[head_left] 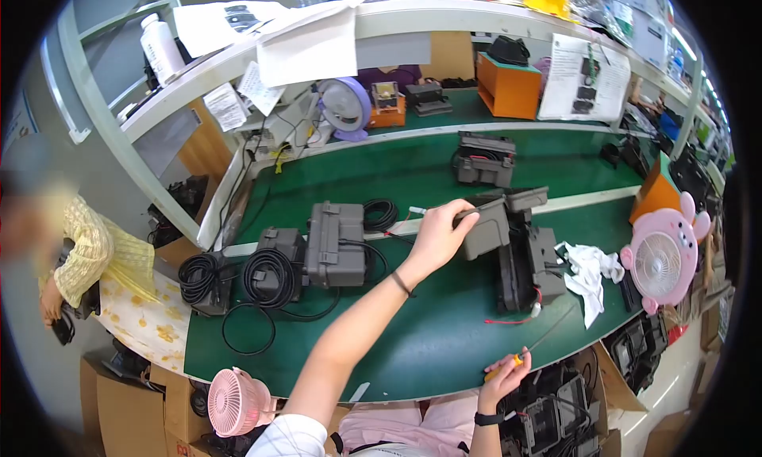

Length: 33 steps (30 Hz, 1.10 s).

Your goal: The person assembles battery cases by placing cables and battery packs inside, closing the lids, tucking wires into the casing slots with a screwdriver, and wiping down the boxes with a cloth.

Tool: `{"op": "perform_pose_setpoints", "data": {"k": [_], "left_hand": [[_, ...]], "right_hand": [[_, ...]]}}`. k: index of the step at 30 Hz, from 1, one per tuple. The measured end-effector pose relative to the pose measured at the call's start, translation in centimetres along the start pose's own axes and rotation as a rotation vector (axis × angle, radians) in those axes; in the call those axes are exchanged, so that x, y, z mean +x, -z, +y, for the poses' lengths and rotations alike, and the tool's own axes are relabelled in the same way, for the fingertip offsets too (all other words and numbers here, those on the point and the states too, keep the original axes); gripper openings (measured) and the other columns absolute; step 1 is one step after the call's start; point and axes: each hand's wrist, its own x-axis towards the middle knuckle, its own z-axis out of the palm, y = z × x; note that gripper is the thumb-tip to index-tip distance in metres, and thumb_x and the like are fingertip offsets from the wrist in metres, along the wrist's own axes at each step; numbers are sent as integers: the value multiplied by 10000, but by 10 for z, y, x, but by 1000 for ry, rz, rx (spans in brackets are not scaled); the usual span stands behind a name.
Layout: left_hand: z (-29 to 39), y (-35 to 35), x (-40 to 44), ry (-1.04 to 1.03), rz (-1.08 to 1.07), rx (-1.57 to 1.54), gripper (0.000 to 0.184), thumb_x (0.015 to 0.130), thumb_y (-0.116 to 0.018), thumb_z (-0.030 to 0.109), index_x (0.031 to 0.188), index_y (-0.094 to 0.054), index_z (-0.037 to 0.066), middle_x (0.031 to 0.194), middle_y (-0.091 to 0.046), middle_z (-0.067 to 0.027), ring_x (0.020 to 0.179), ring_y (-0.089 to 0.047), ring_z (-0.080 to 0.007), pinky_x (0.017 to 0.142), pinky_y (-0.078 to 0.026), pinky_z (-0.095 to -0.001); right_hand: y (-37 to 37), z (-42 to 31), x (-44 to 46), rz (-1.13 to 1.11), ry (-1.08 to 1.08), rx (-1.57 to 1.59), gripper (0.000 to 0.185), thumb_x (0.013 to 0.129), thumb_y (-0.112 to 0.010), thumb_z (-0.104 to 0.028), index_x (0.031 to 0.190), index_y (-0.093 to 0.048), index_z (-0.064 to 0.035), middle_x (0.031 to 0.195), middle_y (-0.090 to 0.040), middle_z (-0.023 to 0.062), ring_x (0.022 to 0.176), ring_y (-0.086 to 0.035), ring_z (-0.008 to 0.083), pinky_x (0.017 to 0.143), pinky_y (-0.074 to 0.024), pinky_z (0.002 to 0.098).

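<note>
My left hand (435, 236) is closed on a grey plastic box lid (487, 230), lifted over the bench. Beneath and to the right of it stands an opened grey box (517, 278) with a dark interior; a red wire runs out by its lower edge. My right hand (505, 379), low at the bench's front edge, grips a screwdriver (508, 365) by its yellow handle, the thin shaft pointing up and right. Left of my left hand, a closed grey box (336, 243) sits beside black coiled cables (271, 278).
Another grey box (485, 159) stands further back on the green bench (429, 330). A white cloth (589, 274) and pink fan (660, 255) lie to the right. Cartons of grey box parts (559, 413) stand below the front edge. A person in yellow (103, 247) sits at left.
</note>
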Motion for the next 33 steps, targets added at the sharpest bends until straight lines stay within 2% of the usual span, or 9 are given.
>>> {"op": "perform_pose_setpoints", "data": {"k": [7,12,15,19,20,23,25,28,33], "left_hand": [[74,-9,-141,-222,285,192,199,815,-779,50,982,-690,-10,991,-687,-146,830,-689,-269,712,-550,-347],[98,-29,-252,-133,206,272,235,723,-816,1,935,-718,21,755,-697,-69,806,-684,-237,624,-549,-312],[99,-49,-291,-164,84,441,300,772,-823,114,1051,-732,49,799,-715,-25,864,-675,-200,619,-544,-294],[110,-54,-321,-174,-208,202,403,786,-821,181,1152,-711,54,1134,-702,-89,1107,-657,-277,876,-560,-315],[102,-51,-335,-223,-316,144,458,805,-813,212,1210,-678,50,1292,-632,-132,1219,-602,-338,982,-524,-361],[63,-27,-359,-420,-245,90,554,814,-811,241,1302,-617,64,1325,-609,-158,1229,-586,-353,976,-523,-401],[71,7,-330,-263,176,619,620,808,-817,240,1346,-571,56,1319,-597,-178,1179,-607,-374,973,-515,-452],[50,29,-334,-1,-117,437,644,814,-814,185,1384,-534,80,1297,-586,-189,1023,-674,-350,857,-562,-427],[53,42,-358,123,-185,389,479,907,-708,81,1366,-584,138,1107,-646,-181,762,-718,-255,626,-575,-334]], "right_hand": [[23,-20,-10,-140,-16,143,336,1060,-468,-117,1376,-360,-75,983,-535,62,677,-512,90,567,-479,226],[34,-63,-39,-190,6,166,287,1076,-425,-209,1328,-349,-93,1268,-553,169,819,-532,101,559,-505,203],[44,-74,-56,-243,-89,156,305,1076,-420,-253,1322,-362,-81,1395,-498,186,923,-511,105,547,-502,182],[66,-66,-62,-266,-150,9,456,956,-621,-220,1331,-431,-44,1194,-503,60,1094,-477,158,964,-403,302],[64,-78,-56,-291,-230,-36,491,914,-654,-174,1333,-431,-48,1191,-511,56,1084,-484,153,959,-407,295],[63,-79,-36,-366,-322,-1,532,838,-724,-78,1302,-463,-52,1137,-559,43,1050,-524,130,943,-429,275],[68,-75,-27,-448,-269,3,514,840,-717,-61,1292,-473,-53,1127,-575,40,1048,-542,131,948,-433,280],[67,-65,-31,-498,-326,74,500,824,-711,-64,1275,-495,-70,1146,-571,4,1072,-538,106,950,-422,250],[58,-59,-31,-508,-365,114,486,820,-684,-29,1270,-505,-67,1139,-575,5,1063,-536,101,948,-419,244]]}}
